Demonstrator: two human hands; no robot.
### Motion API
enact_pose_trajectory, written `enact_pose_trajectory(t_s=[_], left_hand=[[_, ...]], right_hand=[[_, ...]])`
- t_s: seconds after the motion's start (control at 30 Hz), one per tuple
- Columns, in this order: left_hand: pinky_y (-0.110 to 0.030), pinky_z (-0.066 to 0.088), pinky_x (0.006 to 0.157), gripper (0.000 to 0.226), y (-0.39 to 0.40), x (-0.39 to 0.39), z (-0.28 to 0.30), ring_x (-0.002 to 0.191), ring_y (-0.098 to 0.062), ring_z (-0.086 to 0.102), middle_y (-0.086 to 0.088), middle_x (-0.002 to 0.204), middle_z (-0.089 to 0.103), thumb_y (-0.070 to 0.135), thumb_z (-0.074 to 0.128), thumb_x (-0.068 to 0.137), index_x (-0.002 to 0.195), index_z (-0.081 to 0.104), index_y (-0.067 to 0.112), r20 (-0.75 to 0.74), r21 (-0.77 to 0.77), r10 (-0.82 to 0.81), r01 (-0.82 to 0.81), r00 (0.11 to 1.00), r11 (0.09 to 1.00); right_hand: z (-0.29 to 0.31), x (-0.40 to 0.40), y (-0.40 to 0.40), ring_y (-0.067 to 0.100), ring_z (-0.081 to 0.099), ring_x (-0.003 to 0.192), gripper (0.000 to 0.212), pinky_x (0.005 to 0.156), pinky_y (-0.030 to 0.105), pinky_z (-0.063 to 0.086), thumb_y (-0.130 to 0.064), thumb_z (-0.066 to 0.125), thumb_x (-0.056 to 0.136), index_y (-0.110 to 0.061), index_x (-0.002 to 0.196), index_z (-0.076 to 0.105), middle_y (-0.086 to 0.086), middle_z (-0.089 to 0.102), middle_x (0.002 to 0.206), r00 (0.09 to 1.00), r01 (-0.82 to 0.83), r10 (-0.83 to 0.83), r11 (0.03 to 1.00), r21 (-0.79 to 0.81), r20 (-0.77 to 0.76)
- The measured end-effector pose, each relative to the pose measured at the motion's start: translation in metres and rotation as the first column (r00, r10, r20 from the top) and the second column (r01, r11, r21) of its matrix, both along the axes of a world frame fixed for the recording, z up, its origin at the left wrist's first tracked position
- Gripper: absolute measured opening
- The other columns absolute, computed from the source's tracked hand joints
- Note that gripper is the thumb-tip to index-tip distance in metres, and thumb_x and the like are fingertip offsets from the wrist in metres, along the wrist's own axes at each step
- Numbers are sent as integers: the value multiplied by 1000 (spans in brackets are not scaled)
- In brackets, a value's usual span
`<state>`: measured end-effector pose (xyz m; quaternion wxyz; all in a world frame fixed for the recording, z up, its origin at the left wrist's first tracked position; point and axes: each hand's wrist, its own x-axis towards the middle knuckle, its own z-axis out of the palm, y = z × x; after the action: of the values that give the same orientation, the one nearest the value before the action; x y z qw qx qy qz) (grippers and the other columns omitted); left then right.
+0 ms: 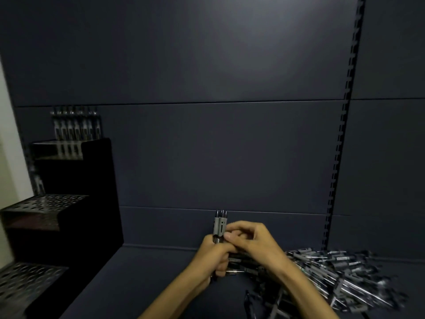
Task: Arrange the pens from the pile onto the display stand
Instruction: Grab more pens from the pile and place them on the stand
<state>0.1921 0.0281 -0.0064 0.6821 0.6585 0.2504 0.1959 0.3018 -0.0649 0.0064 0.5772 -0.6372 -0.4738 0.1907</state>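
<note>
My left hand (212, 256) grips a small upright bundle of pens (220, 224), whose grey caps stick up above the fingers. My right hand (253, 240) reaches over from the right and pinches the same bundle just below the caps. A large pile of pens (340, 275) lies on the dark shelf at the lower right, partly hidden under my right forearm. The black stepped display stand (69, 203) stands at the left, with perforated tiers. A row of pens (77, 130) stands in its top tier. The two lower tiers show open holes.
The dark shelf surface (142, 268) runs between the stand and the pile. A dark back panel (218, 146) rises behind it, with a slotted upright rail (340, 146) at the right. A pale wall edge (9, 139) shows at the far left.
</note>
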Motion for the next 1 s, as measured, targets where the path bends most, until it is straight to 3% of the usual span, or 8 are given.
enact_pose_trajectory(t_s=[0.13, 0.47, 0.57, 0.67, 0.77, 0.87, 0.93, 1.0], left_hand=[[-19, 18, 40, 15, 1, -20, 18, 37, -12, 25, -1, 45, 28, 4, 60, 89, 74, 56, 5, 0, 20, -69, 69, 998, 997], [-19, 30, 35, 30, 76, -109, 51, 40, -16, 47, -9, 65, 61, 38, 58, 99, 85, 64, 12, 46, 201, -180, 168, 983, 965], [-18, 24, 36, 29, 112, -140, 58, 40, -13, 42, -9, 71, 66, 36, 59, 99, 95, 67, 9, 89, 222, -161, 138, 983, 965], [-19, 24, 37, 23, 145, -164, 71, 40, -11, 40, -9, 73, 70, 29, 62, 99, 95, 63, 6, 133, 224, -119, 87, 984, 971], [-18, 25, 36, 23, 165, -181, 87, 38, -11, 40, -11, 74, 73, 25, 65, 97, 95, 65, 2, 137, 256, -117, 79, 984, 964], [-18, 27, 34, 24, 172, -190, 100, 36, -10, 42, -11, 76, 75, 27, 66, 96, 95, 66, 3, 111, 321, -118, 76, 987, 944], [-19, 28, 35, 24, 174, -193, 107, 37, -11, 43, -10, 77, 76, 29, 65, 97, 92, 68, 5, 86, 374, -128, 87, 988, 923], [-19, 30, 37, 24, 175, -194, 112, 39, -11, 44, -9, 76, 76, 29, 65, 97, 92, 69, 6, 69, 408, -121, 82, 990, 909]], right_hand=[[16, -15, 5, 12, 56, 69, 10, 66, 21, 48, -14, 75, 88, -5, 92, 75, 1, 66, 73, 998, -34, 37, 998, 55, -48], [42, -92, 67, 17, 62, 59, 14, 57, 23, 51, 2, 61, 91, -2, 80, 67, 4, 62, 60, 989, 73, -46, 979, 189, -141], [51, -117, 94, 27, 67, 60, 14, 56, 28, 55, 7, 58, 91, -5, 83, 58, 11, 62, 62, 958, 142, -76, 963, 228, -276], [62, -136, 113, 25, 64, 62, 16, 60, 31, 56, -1, 71, 80, -10, 78, 58, 16, 61, 71, 962, 128, -71, 971, 204, -263], [77, -147, 120, 21, 62, 69, 21, 66, 30, 54, 5, 71, 83, -13, 74, 64, 17, 64, 77, 993, 108, -98, 981, 161, -69], [91, -158, 117, 11, 67, 78, 21, 76, 28, 54, 1, 75, 83, -20, 79, 73, 0, 73, 80, 939, 123, -164, 981, 151, 303], [94, -167, 117, 4, 65, 88, 14, 80, 21, 52, -20, 80, 83, -29, 93, 76, -15, 73, 88, 749, 195, -234, 972, 132, 620], [94, -173, 120, 3, 57, 88, 15, 77, 26, 50, -35, 77, 86, -36, 100, 74, -22, 69, 90, 445, 245, -283, 951, 189, 849]])
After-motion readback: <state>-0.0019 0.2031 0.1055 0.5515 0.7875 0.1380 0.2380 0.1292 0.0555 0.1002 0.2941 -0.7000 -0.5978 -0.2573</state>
